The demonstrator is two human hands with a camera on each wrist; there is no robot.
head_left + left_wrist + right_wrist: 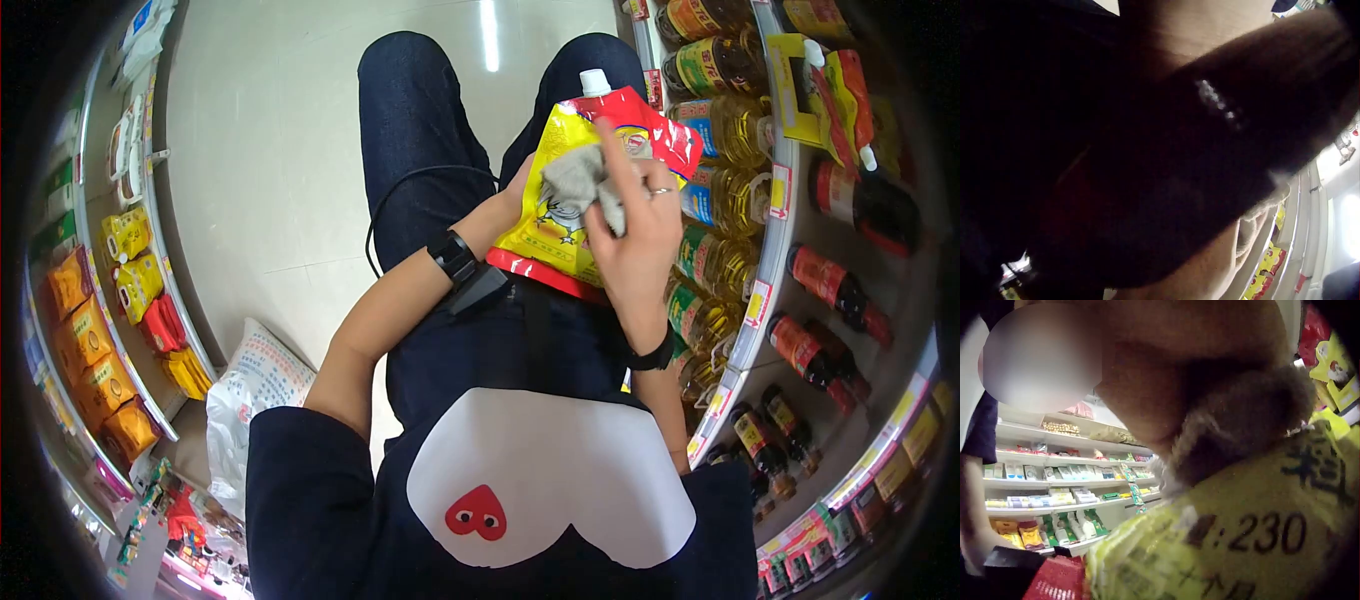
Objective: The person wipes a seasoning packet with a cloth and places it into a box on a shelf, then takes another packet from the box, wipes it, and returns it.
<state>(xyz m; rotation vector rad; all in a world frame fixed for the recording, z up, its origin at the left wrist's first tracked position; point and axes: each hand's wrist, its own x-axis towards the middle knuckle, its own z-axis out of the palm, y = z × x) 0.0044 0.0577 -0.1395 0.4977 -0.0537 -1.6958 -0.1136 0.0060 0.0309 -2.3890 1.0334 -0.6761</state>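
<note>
A yellow and red spouted pouch [562,243] with a white cap [594,82] lies tilted above the person's lap in the head view. The left hand [519,190] holds it by its left side, with most of the fingers hidden behind it. Over the front of the pouch, the right hand [645,235] grips a crumpled grey cloth [573,182], its index finger stretched out toward the cap. Close up in the right wrist view, the cloth [1235,425] lies against the printed yellow face of the pouch [1254,534]. The left wrist view is mostly dark.
Shelves of oil bottles [722,130] and dark sauce bottles [815,350] stand close on the right. More spouted pouches [850,100] hang there. On the left are shelves with yellow and orange packets [95,340], and a white printed sack [255,385] stands on the floor [270,150].
</note>
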